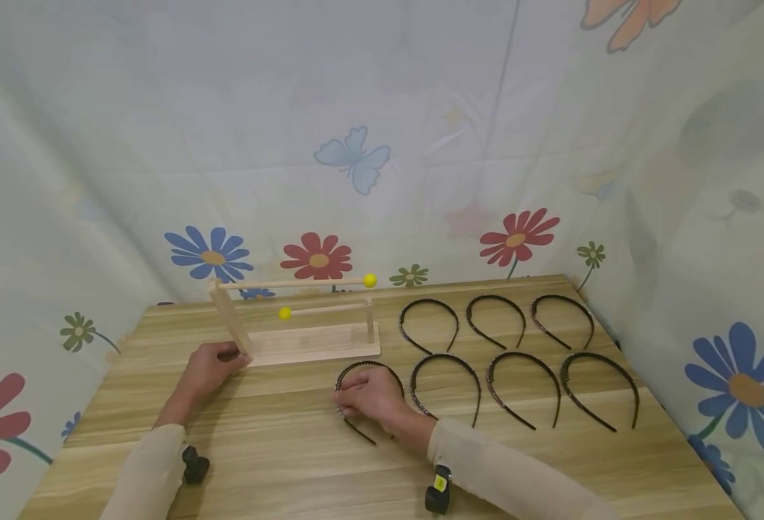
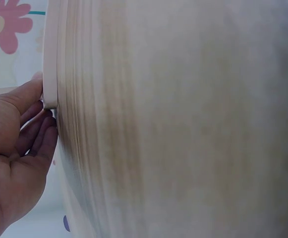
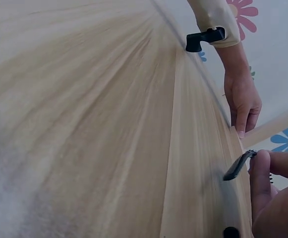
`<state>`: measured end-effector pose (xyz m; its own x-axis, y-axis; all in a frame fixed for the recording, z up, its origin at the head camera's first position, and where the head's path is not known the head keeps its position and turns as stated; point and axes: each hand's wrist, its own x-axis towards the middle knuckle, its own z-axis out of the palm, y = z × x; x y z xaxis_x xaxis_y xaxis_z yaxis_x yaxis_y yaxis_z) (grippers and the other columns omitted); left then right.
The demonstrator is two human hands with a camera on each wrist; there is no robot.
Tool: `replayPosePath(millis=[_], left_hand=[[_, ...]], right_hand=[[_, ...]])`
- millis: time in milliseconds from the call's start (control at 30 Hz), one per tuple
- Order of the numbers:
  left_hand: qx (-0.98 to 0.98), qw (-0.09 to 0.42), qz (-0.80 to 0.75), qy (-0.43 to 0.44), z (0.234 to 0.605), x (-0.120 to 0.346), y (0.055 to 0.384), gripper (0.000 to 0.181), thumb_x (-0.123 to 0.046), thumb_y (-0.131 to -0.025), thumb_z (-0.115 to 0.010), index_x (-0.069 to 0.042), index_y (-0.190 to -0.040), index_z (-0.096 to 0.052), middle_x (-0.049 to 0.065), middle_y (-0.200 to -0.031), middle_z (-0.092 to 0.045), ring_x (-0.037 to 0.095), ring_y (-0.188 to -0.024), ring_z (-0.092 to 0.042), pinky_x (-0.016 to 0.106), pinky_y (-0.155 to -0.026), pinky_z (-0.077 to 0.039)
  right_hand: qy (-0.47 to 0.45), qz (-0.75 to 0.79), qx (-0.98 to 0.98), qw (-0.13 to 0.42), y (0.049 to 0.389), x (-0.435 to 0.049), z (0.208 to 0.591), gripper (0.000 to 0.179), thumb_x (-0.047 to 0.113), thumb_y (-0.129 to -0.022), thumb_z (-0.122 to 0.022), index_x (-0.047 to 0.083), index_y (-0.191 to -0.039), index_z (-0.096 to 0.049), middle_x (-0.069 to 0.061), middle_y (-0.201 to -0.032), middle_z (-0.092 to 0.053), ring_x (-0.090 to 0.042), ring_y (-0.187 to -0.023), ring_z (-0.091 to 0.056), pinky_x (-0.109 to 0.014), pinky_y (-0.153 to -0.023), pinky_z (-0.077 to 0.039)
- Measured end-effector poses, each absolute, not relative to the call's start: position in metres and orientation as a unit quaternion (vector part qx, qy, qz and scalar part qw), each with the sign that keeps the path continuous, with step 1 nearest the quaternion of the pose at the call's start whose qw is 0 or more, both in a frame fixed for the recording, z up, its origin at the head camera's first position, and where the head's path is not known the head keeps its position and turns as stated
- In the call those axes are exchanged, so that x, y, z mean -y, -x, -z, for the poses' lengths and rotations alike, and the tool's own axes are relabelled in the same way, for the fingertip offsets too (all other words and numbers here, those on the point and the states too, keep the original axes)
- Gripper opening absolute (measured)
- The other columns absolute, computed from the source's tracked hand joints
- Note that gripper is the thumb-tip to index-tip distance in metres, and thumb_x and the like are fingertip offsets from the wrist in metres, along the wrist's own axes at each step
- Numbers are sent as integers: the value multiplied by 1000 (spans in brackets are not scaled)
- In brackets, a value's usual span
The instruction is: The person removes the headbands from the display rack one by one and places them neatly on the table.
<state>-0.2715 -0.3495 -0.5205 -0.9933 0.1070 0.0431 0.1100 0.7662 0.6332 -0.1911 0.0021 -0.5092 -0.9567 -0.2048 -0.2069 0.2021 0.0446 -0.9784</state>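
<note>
A wooden headband stand with two rods tipped by yellow balls stands at the left of the table. My left hand grips the left end of its base; in the left wrist view, thumb and fingers pinch the corner of the board. Front and centre, my right hand pinches one side of a black headband, the leftmost of the front row. The right wrist view shows one tip of this headband close to the table, beside my thumb. Most of its arch is out of that view.
To the right lie several more black headbands in two rows, such as one in the back row and one at the far right. The wood-grain table meets a flower-printed curtain at its back and sides.
</note>
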Motion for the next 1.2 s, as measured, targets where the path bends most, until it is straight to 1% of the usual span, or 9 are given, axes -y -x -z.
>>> replayPosePath(millis=[167,400,633,700,833,933,1033,1100,1200], left_hand=[[940,2,336,61,521,349,272,44,-29,-97,-73,4,-126,-69,23,-121,-71,39,-111,-67,50,-87,-56],[940,6,334,66,523,351,275,43,-28,-97,-73,4,-126,-69,24,-121,-71,40,-112,-67,52,-88,-55],[942,-3,329,61,523,353,275,45,-30,-98,-72,4,-127,-68,24,-124,-69,42,-115,-65,54,-90,-54],[942,-4,330,59,523,354,275,45,-30,-98,-72,4,-128,-68,24,-124,-69,42,-115,-65,54,-91,-54],[943,-1,326,59,523,356,275,45,-30,-99,-71,4,-128,-67,24,-125,-69,42,-116,-65,55,-91,-54],[945,0,322,58,523,357,273,48,-31,-100,-69,5,-131,-65,26,-128,-67,44,-119,-62,56,-94,-53],[948,1,314,55,520,355,267,52,-34,-101,-66,5,-135,-61,29,-134,-61,49,-124,-58,60,-96,-50],[951,9,305,54,515,353,260,56,-35,-102,-65,7,-138,-57,32,-138,-57,53,-127,-53,64,-98,-48],[955,56,287,58,501,346,244,56,-28,-101,-66,10,-140,-53,37,-140,-52,57,-127,-50,68,-98,-44]], right_hand=[[0,691,-706,158,191,-1,512,18,0,-83,-83,-5,-96,-72,-14,-80,-76,-13,-61,-71,-28,-59,-60],[10,681,-715,158,190,-4,514,15,2,-84,-83,-5,-94,-73,-15,-76,-75,-13,-57,-68,-29,-56,-60],[25,680,-718,149,192,-21,509,20,7,-87,-81,-4,-103,-75,-15,-86,-77,-16,-65,-71,-30,-62,-61],[41,673,-726,136,196,-31,504,24,12,-89,-80,-3,-107,-75,-13,-89,-77,-17,-71,-73,-32,-66,-61],[82,652,-747,96,203,-56,484,30,18,-94,-77,-2,-115,-74,-10,-98,-77,-29,-87,-74,-44,-76,-61],[108,639,-758,68,207,-80,471,32,21,-95,-75,0,-119,-72,-12,-105,-76,-31,-95,-72,-51,-80,-60],[120,624,-771,42,208,-107,462,33,26,-96,-75,4,-121,-72,-11,-109,-75,-23,-97,-72,-48,-82,-60],[123,604,-787,20,206,-125,457,34,29,-96,-74,7,-122,-72,-9,-111,-75,-20,-99,-71,-43,-82,-60],[121,552,-825,-29,201,-151,452,37,34,-96,-74,13,-125,-71,-7,-117,-74,-22,-102,-71,-39,-82,-60]])
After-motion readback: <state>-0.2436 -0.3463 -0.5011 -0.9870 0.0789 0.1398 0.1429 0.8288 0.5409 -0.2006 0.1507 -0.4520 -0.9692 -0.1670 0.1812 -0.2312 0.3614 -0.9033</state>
